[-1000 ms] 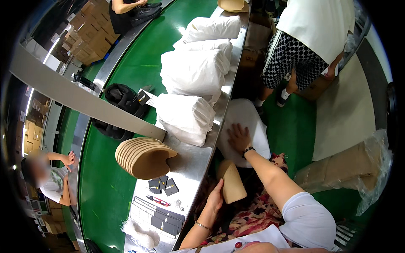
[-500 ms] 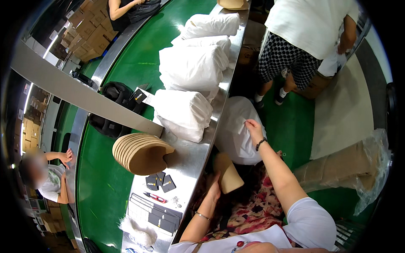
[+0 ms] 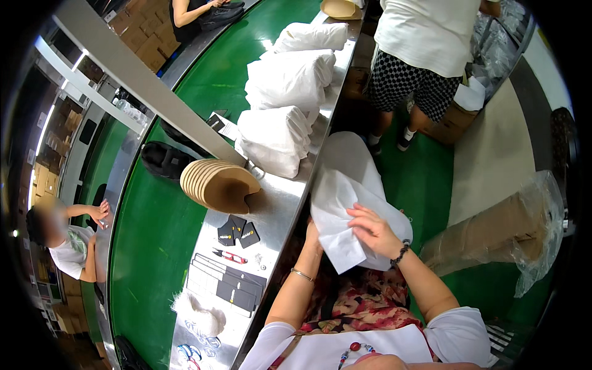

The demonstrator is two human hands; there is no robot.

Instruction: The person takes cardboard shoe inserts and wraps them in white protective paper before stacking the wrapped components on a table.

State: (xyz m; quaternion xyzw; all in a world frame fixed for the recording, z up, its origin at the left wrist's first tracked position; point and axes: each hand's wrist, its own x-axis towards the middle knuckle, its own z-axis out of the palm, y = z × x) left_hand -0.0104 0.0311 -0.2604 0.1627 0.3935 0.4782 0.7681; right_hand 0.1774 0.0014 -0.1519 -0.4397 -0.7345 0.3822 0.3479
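Note:
A soft white bag (image 3: 345, 213) lies over my lap, one flat flap spread between my hands. My right hand (image 3: 374, 233) rests on this flap with its fingers stretched out and slightly apart. At the flap's left edge is my left hand (image 3: 314, 236), its fingers hidden behind the white material, so its grip does not show. Behind the flap, the rest of the white bag (image 3: 348, 151) bulges beside the bench. On the metal bench (image 3: 287, 219) to my left stand a stack of curved brown cardboard forms (image 3: 216, 188) and several stuffed white bags (image 3: 271, 140).
Dark tags (image 3: 239, 232), red-handled thread snips (image 3: 231, 256), dark cards (image 3: 237, 293) and white strings (image 3: 200, 317) lie on the bench. A green conveyor (image 3: 157, 253) carries a black bag (image 3: 163, 160). At right stands a plastic-wrapped carton (image 3: 487, 231); ahead, a co-worker (image 3: 422, 43).
The cardboard piece that was by my left hand is out of sight. My right hand has come nearer and let go its pinch; a white flap now spreads between my hands.

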